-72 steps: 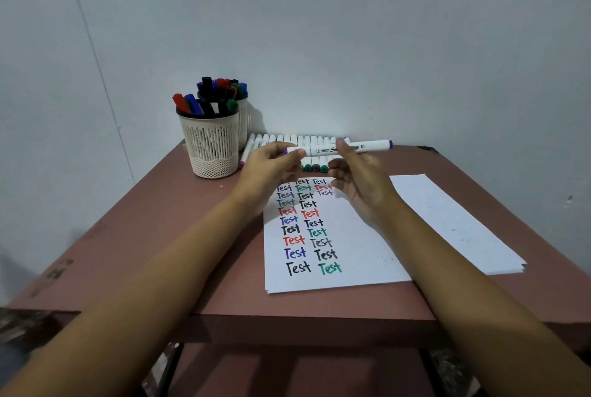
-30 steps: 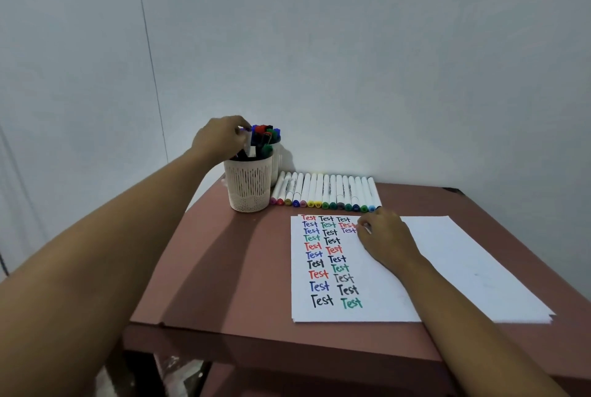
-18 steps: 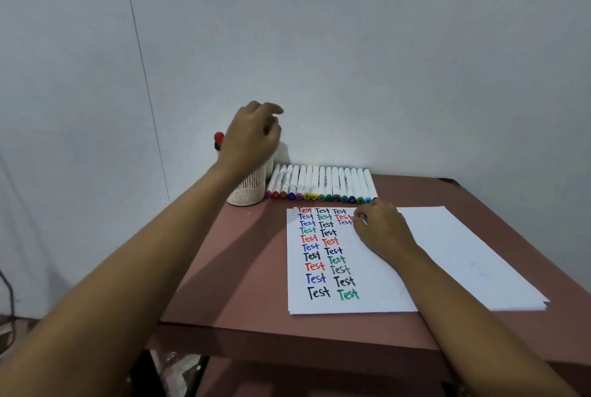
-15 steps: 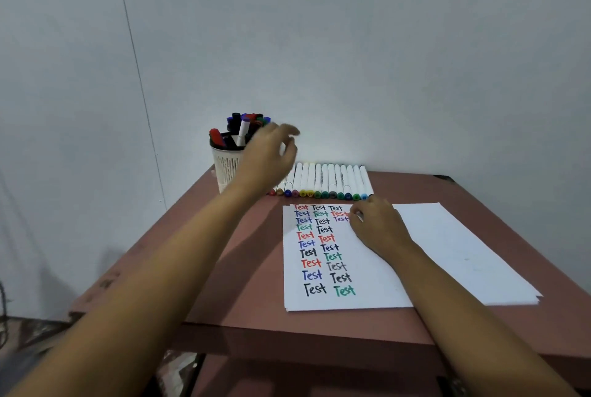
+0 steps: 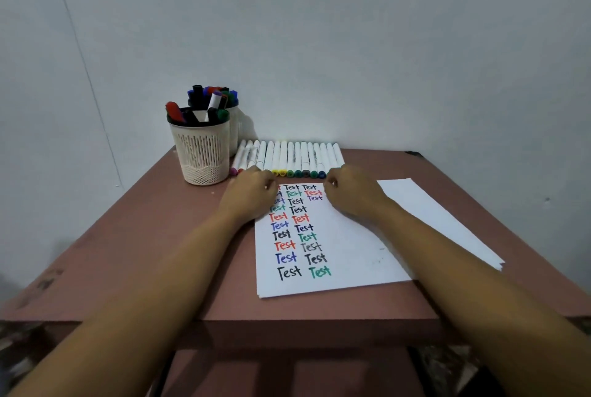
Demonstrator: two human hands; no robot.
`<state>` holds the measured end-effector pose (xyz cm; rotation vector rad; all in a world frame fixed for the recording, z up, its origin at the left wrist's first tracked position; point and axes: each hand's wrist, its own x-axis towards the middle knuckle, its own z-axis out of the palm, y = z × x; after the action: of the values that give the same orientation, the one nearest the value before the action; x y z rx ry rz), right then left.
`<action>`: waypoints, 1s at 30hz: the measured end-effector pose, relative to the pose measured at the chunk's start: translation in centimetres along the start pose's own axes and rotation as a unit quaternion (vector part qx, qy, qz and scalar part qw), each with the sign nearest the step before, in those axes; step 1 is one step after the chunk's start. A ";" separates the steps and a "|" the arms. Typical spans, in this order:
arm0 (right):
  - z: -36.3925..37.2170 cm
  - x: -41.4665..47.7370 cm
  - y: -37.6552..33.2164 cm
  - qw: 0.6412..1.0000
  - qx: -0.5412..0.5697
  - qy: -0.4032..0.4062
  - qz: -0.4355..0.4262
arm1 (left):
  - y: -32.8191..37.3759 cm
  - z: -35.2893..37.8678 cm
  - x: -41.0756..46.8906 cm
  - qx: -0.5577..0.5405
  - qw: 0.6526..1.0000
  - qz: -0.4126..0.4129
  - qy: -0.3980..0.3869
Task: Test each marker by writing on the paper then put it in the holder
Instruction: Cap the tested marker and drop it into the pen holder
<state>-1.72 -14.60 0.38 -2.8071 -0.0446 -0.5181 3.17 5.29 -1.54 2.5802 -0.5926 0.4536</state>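
Observation:
A row of white markers [image 5: 294, 156] with coloured caps lies along the table's back edge. In front of it lies the paper [image 5: 351, 252], covered with "Test" in several colours. The cream mesh holder [image 5: 201, 153] at the back left holds several markers, among them a white one with a purple cap [image 5: 215, 101]. My left hand [image 5: 252, 193] lies at the paper's top left corner with curled fingers over the cap ends of the left markers; a grip is not visible. My right hand [image 5: 350, 193] rests on the paper's top edge, fingers loosely curled, holding nothing I can see.
A second holder [image 5: 235, 127] full of markers stands behind the mesh one, against the wall. More white sheets [image 5: 447, 223] lie under and right of the written page. The brown table [image 5: 144, 236] is small, with its front edge close to me.
My left hand left the white marker in the mesh holder and came down to the left end of the marker row. My right hand shifted slightly up the paper.

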 end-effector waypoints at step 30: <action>-2.6 3.3 2.3 0.937 0.198 0.170 0.232 | 0.3 -0.3 -0.2 -0.064 0.995 0.018 0.068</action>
<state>0.63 -17.61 3.20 -2.1981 0.5124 -0.7635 2.75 5.24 -1.28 2.3980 -0.6005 0.5790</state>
